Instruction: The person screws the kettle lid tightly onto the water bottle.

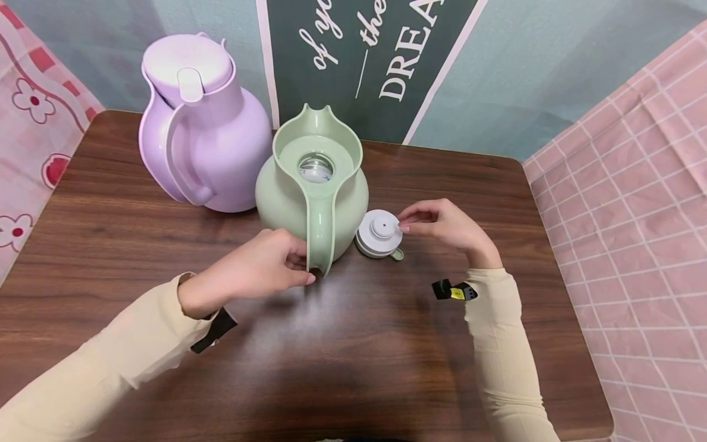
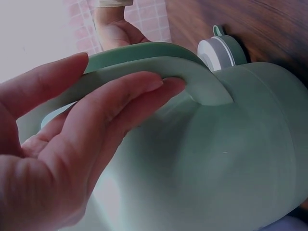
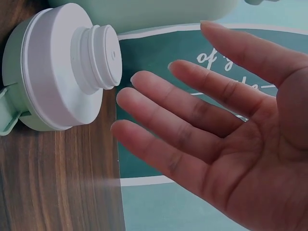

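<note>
A green vacuum jug (image 1: 276, 190) stands lidless on the table, its round mouth uncovered and its handle (image 1: 320, 230) towards me. My left hand (image 1: 256, 264) is at that handle; in the left wrist view the thumb lies along one side and the fingers (image 2: 120, 96) along the other. Right of the jug its lid (image 1: 378, 233) rests upside down, white stopper upward, with a small green tab at its edge. Beside the lid is my right hand (image 1: 442, 224), fingertips close to the stopper. The right wrist view shows its fingers (image 3: 163, 139) spread and relaxed, holding nothing.
A lilac jug (image 1: 237, 141) with its lid on stands left of the green one. Behind them hangs a blue-green cloth (image 1: 480, 92) with a dark lettered panel. Pink tiled cloth (image 1: 635, 215) borders the brown wooden table (image 1: 359, 362) on the right, flowered cloth (image 1: 33, 147) on the left.
</note>
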The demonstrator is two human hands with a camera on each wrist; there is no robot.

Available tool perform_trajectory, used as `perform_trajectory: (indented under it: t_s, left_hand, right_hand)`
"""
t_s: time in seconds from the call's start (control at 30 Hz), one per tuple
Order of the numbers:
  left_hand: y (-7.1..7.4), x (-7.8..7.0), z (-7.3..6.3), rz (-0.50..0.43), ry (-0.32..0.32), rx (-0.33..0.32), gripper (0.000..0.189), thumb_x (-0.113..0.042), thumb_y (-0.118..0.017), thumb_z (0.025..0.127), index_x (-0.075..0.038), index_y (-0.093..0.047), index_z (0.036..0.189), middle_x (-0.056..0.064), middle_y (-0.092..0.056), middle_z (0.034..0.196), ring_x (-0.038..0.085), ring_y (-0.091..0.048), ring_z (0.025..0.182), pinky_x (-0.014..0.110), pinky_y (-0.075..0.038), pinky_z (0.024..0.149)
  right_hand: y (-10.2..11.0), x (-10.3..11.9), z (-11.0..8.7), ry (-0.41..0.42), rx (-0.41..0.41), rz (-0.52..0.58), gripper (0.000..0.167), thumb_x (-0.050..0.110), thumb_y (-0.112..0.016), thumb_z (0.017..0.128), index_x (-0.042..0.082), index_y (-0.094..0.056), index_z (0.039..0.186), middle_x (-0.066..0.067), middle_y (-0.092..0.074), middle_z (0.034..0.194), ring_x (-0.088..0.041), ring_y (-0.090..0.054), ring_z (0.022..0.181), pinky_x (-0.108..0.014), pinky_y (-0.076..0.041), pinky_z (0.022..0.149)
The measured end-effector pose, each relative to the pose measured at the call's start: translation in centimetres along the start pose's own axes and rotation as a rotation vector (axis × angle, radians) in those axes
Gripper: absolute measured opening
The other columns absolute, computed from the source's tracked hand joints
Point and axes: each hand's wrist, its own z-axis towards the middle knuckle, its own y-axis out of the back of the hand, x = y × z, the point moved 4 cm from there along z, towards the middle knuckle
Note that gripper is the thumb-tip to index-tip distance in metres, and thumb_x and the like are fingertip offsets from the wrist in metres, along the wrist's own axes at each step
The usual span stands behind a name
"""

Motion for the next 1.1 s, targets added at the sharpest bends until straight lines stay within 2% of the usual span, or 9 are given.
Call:
perform_trajectory:
  t_s: [0.3,0.53,0.73,0.9,1.1]
  left_hand:
    - [0.0,0.6,0.0,-0.006,-0.014,-0.007,0.006,-0.006,-0.067,0.077,-0.01,-0.069,0.081,-0.003,-0.068,0.078,0.008,-0.063,0.077,0.029,-0.049,0.071]
    - [-0.2,0.9,-0.2,0.0,-0.016,-0.028,0.005,-0.009,-0.07,0.076,-0.011,-0.069,0.081,-0.002,-0.069,0.081,0.011,-0.064,0.081,0.032,-0.049,0.074]
    - [-0.3,1.2,-0.2,0.011,-0.011,-0.042,0.005,-0.011,-0.072,0.076,-0.012,-0.068,0.08,-0.005,-0.068,0.078,0.008,-0.061,0.077,0.031,-0.048,0.071]
    - [-0.4,1.4,-0.1,0.017,-0.011,-0.045,0.009,-0.013,-0.072,0.075,-0.012,-0.07,0.084,-0.004,-0.068,0.08,0.008,-0.062,0.079,0.032,-0.047,0.072]
    - [-0.4,1.4,-0.1,0.029,-0.014,-0.053,0.009,-0.012,-0.072,0.075,-0.012,-0.07,0.084,-0.005,-0.067,0.078,0.007,-0.06,0.077,0.032,-0.047,0.071]
  right_hand:
    - [0.0,-0.3,-0.3,0.012,-0.04,-0.089,0.029,0.015,-0.068,0.082,-0.002,-0.063,0.106,-0.009,-0.065,0.096,-0.02,-0.061,0.087,-0.027,-0.047,0.073]
    - [-0.4,-0.9,-0.2,-0.001,-0.031,-0.105,0.03,0.017,-0.069,0.082,-0.001,-0.064,0.105,-0.01,-0.065,0.094,-0.019,-0.06,0.086,-0.026,-0.046,0.073]
    - [-0.5,-1.0,-0.1,0.006,-0.046,-0.106,0.027,0.012,-0.069,0.081,-0.002,-0.064,0.103,-0.01,-0.066,0.093,-0.018,-0.061,0.085,-0.026,-0.046,0.073]
    - [-0.6,-1.3,0.1,-0.012,-0.063,-0.136,0.034,0.011,-0.072,0.078,-0.002,-0.062,0.107,-0.015,-0.063,0.102,-0.023,-0.059,0.093,-0.036,-0.045,0.081]
    - [-0.9,-1.0,0.5,-0.025,-0.033,-0.229,0.053,0.016,-0.075,0.074,0.004,-0.054,0.121,-0.015,-0.054,0.121,-0.03,-0.05,0.11,-0.046,-0.038,0.091]
